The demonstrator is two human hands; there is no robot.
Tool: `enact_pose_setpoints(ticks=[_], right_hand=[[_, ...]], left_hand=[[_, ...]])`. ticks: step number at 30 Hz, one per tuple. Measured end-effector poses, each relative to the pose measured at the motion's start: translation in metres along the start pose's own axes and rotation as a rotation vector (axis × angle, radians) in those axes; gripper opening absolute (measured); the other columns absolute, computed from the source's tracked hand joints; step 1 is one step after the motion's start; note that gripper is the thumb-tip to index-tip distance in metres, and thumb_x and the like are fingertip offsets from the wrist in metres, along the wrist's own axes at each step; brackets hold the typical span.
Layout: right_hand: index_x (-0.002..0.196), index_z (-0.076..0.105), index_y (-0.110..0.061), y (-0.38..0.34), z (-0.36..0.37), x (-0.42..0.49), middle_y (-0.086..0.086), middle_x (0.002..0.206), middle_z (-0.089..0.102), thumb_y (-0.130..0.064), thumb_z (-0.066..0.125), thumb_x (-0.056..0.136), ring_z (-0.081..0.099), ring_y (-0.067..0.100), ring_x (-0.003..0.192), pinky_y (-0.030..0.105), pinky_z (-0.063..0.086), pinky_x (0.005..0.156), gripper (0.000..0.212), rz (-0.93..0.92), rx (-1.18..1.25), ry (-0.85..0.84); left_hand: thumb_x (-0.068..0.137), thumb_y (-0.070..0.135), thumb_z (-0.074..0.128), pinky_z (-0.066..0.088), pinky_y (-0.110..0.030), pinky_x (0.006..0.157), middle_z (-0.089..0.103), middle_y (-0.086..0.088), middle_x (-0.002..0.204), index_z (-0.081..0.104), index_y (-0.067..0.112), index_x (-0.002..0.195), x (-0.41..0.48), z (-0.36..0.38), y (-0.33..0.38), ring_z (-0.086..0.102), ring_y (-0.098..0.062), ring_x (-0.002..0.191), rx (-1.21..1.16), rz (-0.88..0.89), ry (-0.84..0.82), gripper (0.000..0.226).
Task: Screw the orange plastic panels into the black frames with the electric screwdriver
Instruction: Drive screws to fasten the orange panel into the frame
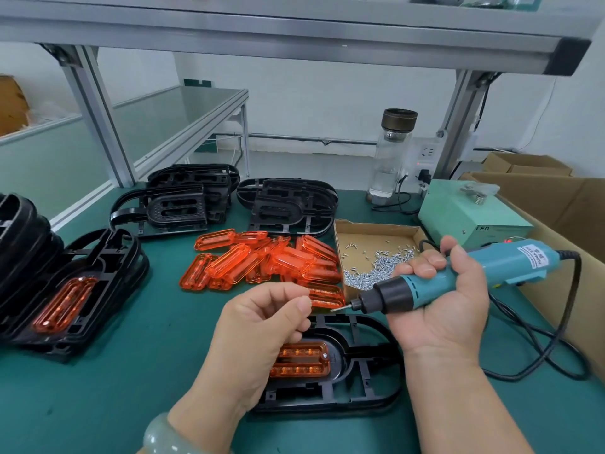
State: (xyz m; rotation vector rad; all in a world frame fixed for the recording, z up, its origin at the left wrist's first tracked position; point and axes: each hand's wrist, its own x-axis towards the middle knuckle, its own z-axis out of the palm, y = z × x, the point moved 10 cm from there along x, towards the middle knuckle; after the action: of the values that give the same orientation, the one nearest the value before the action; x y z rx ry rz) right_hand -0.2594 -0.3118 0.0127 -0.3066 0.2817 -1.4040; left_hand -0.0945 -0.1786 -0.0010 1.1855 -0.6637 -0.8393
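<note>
Above the frame [327, 406], the right hand [451, 309] is wrapping its fingers round the driver [435, 286]; the left hand [262, 326] is pinching thumb to forefinger — whether on a screw cannot be told. The panel [299, 360] is lying in the frame — the bit should be meeting each screw squarely.

Your orange ribbed plastic panel [299, 360] sits in the black oval frame [327, 403] — teal electric screwdriver [422, 288] tilted above it.

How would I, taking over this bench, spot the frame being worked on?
On the green bench, look at the near edge, under the left hand and the right hand holding the screwdriver. That black frame lies flat, alone, with an orange panel seated in it; the other panelled frame is stacked at left.
</note>
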Motion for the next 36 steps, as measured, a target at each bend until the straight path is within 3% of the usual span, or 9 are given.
enact_pose_setpoints(ticks=[4, 8, 14, 18, 25, 31, 36], right_hand=[[0.090, 0.054, -0.021, 0.000, 0.000, -0.001, -0.011, 0.057, 0.046, -0.019, 0.046, 0.095, 0.045, 0.004, 0.043, 0.016, 0.044, 0.052, 0.010, -0.004, 0.002, 0.004], [0.090, 0.054, -0.021, 0.001, 0.000, -0.003, -0.011, 0.058, 0.045, -0.020, 0.046, 0.095, 0.045, 0.003, 0.044, 0.016, 0.044, 0.052, 0.009, 0.001, 0.003, 0.013], [0.090, 0.054, -0.021, 0.002, 0.001, -0.004, -0.011, 0.058, 0.045, -0.020, 0.047, 0.095, 0.045, 0.003, 0.044, 0.017, 0.045, 0.052, 0.009, 0.004, 0.014, 0.022], [0.088, 0.054, -0.021, 0.001, 0.001, -0.003, -0.011, 0.059, 0.045, -0.020, 0.047, 0.095, 0.045, 0.003, 0.044, 0.016, 0.045, 0.052, 0.010, 0.002, 0.024, 0.027], [0.091, 0.054, -0.021, 0.003, 0.000, -0.004, -0.011, 0.059, 0.045, -0.020, 0.047, 0.096, 0.045, 0.003, 0.044, 0.016, 0.045, 0.052, 0.009, 0.002, 0.011, 0.026], [0.092, 0.054, -0.021, 0.004, 0.001, -0.005, -0.011, 0.058, 0.046, -0.020, 0.048, 0.096, 0.045, 0.003, 0.044, 0.016, 0.046, 0.052, 0.007, -0.004, 0.010, 0.025], [0.091, 0.054, -0.021, 0.004, 0.003, -0.006, -0.011, 0.057, 0.046, -0.019, 0.047, 0.096, 0.045, 0.003, 0.043, 0.016, 0.046, 0.052, 0.009, -0.018, -0.001, 0.009]], left_hand=[[0.045, 0.021, 0.078, 0.054, -0.019, 0.055, 0.069, -0.010, 0.071, 0.075, 0.018, 0.068, 0.000, 0.006, -0.007, 0.066, -0.015, 0.062, -0.142, -0.075, -0.046, 0.023], [0.054, 0.014, 0.075, 0.054, -0.018, 0.055, 0.073, -0.012, 0.077, 0.077, 0.017, 0.079, -0.001, 0.009, -0.010, 0.070, -0.017, 0.066, -0.177, -0.104, -0.062, 0.025], [0.057, 0.043, 0.070, 0.046, -0.015, 0.049, 0.073, -0.004, 0.076, 0.076, 0.027, 0.080, -0.003, 0.011, -0.008, 0.060, -0.007, 0.058, 0.048, -0.042, -0.073, 0.029], [0.059, 0.051, 0.066, 0.043, -0.015, 0.049, 0.070, -0.002, 0.070, 0.075, 0.024, 0.075, -0.003, 0.015, -0.011, 0.052, -0.005, 0.053, 0.134, -0.045, -0.084, 0.033], [0.079, 0.028, 0.065, 0.042, -0.013, 0.047, 0.067, -0.001, 0.061, 0.073, 0.012, 0.070, -0.005, 0.020, -0.018, 0.052, -0.005, 0.048, 0.102, -0.097, -0.132, 0.020], [0.065, 0.039, 0.067, 0.043, -0.014, 0.046, 0.069, -0.004, 0.066, 0.075, 0.018, 0.070, -0.006, 0.021, -0.014, 0.055, -0.005, 0.050, 0.071, -0.070, -0.131, 0.023], [0.071, 0.035, 0.067, 0.042, -0.014, 0.045, 0.069, -0.003, 0.063, 0.075, 0.023, 0.068, -0.006, 0.019, -0.013, 0.054, -0.004, 0.048, 0.102, -0.050, -0.097, 0.015]])
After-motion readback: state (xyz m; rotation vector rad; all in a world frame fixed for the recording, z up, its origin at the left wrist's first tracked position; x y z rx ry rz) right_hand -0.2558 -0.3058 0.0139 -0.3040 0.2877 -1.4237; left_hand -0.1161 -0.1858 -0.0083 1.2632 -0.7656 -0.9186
